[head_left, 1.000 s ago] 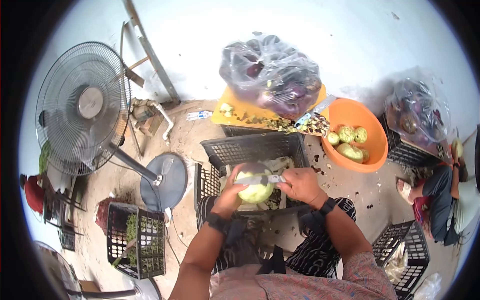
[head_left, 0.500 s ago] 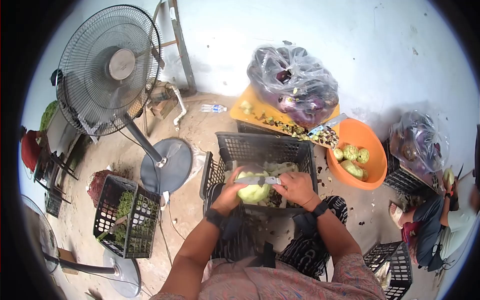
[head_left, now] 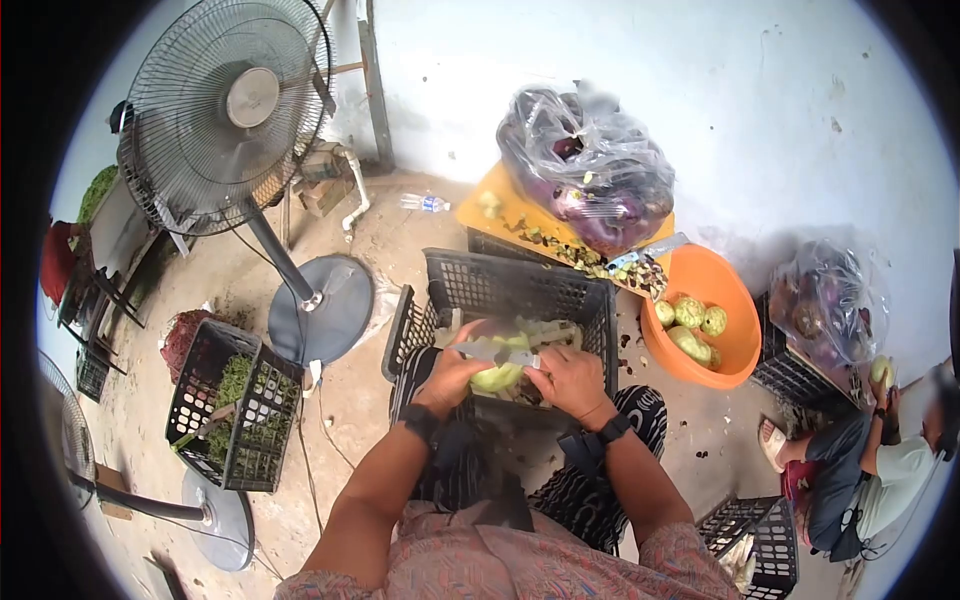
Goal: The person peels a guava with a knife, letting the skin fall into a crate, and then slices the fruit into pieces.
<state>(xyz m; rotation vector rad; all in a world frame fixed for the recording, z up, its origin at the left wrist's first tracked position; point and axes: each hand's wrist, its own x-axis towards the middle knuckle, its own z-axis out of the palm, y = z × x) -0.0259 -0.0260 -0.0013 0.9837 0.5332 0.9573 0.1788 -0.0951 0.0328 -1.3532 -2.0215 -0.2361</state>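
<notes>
My left hand (head_left: 449, 381) is closed around the left side of a round, pale green vegetable (head_left: 493, 381), which looks like a peeled eggplant. My right hand (head_left: 576, 382) grips a knife (head_left: 494, 353) by its handle. Its blade lies crosswise over the upper part of the vegetable, the tip end by my left fingers. Both hands are above a black plastic crate (head_left: 517, 275) between my knees, with pale peelings inside. Motion blurs the blade and the vegetable's top.
Right of the crate, an orange basin (head_left: 744, 365) holds several peeled vegetables. Behind it, a bag of purple eggplants (head_left: 600, 170) rests on a yellow board (head_left: 484, 207) with dark scraps. A standing fan (head_left: 252, 98) and a crate of greens (head_left: 260, 430) are left. Another person (head_left: 890, 470) sits right.
The knife's blade has slanted slightly, its handle end lower, and my hands have shifted a little on the vegetable. The whole view has moved slightly.
</notes>
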